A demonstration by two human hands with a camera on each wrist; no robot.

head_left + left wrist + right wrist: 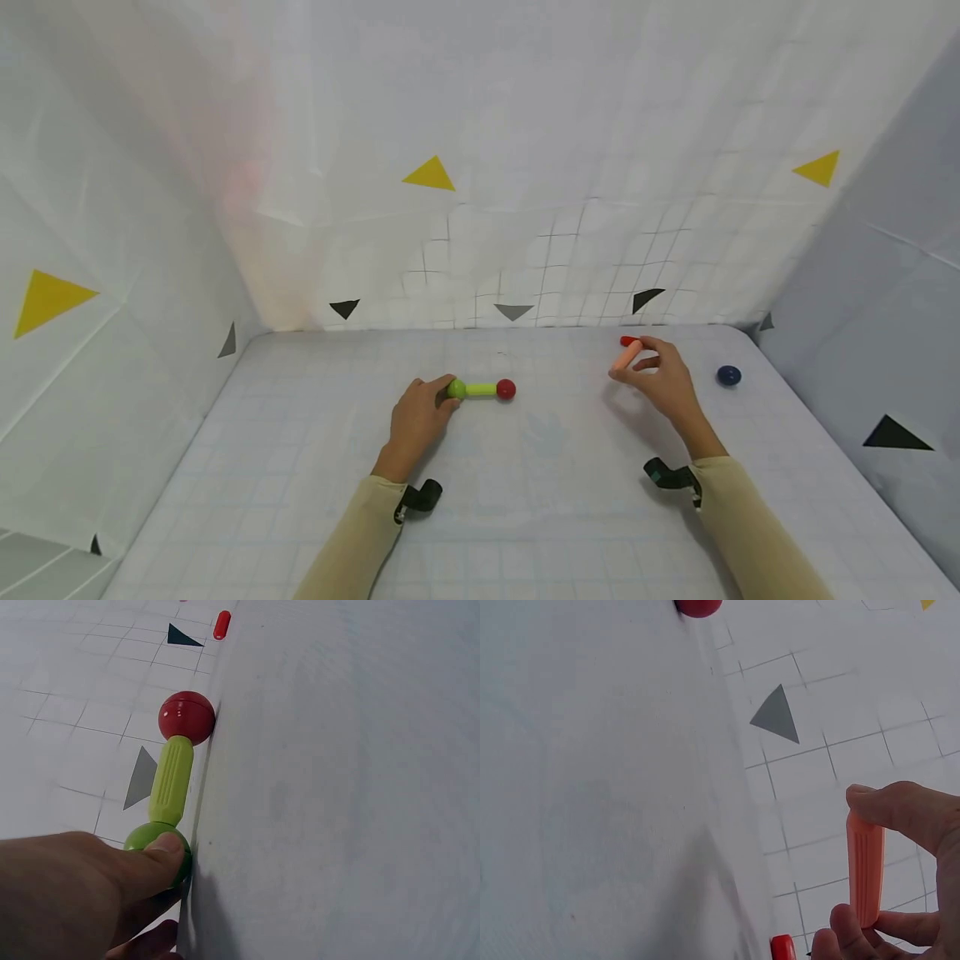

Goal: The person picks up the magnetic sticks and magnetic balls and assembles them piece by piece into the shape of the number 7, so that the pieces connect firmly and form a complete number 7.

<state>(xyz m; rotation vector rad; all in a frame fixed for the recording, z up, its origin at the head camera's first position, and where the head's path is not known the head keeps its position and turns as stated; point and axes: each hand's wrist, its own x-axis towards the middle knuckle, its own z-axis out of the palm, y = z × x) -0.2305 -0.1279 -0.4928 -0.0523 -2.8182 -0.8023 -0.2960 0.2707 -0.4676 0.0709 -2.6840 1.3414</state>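
Note:
My left hand [417,418] grips a green ball [457,388] at the left end of a yellow-green ribbed rod [172,780]. On the rod's other end sits a red ball [506,389], so the three form one dumbbell-like piece. Off to the right, my right hand [666,385] pinches an orange ribbed rod [866,871] by its two ends, thumb at one and fingertips at the other. This rod is held apart from the red ball. Just behind it lies a short red rod [628,341], partly covered by the orange rod and the fingers in the head view.
A dark blue ball [729,376] rests on the white tabletop [540,500], right of my right hand. White sheeted walls with yellow, black and grey triangles close off the back and both sides. Each wrist carries a small black camera [667,475].

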